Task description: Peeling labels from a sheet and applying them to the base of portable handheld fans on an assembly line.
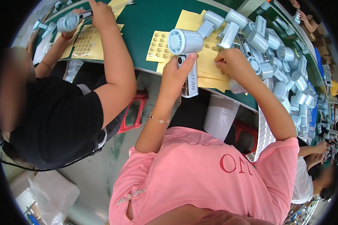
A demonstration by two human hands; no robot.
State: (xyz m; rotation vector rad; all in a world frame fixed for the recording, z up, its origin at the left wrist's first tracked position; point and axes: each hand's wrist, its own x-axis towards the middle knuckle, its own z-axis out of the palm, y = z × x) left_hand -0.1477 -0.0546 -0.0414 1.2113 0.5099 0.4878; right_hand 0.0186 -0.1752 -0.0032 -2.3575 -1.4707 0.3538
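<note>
Pink shirt [199, 165] nearest; left hand [175, 75] grips blue fan [186, 42]; right hand [232, 60] curled over yellow sheets [208, 71], we cannot tell its hold; fan pile [286, 54] right.

Pale-blue round-headed plastic fan [186, 42] looks smooth, kinda glossy; rectangular yellow paper sheets [157, 45], smooth; flat green tabletop [148, 20], pretty matt.

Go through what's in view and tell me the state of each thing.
Held fan: in the left grip, on or off can't be told
Left grip: closed around its handle
Right grip: curled at the yellow sheets, pinching unclear
Yellow sheets: lying flat, overlapping
Piled fans: loosely heaped
Co-worker's fan: being held
</note>
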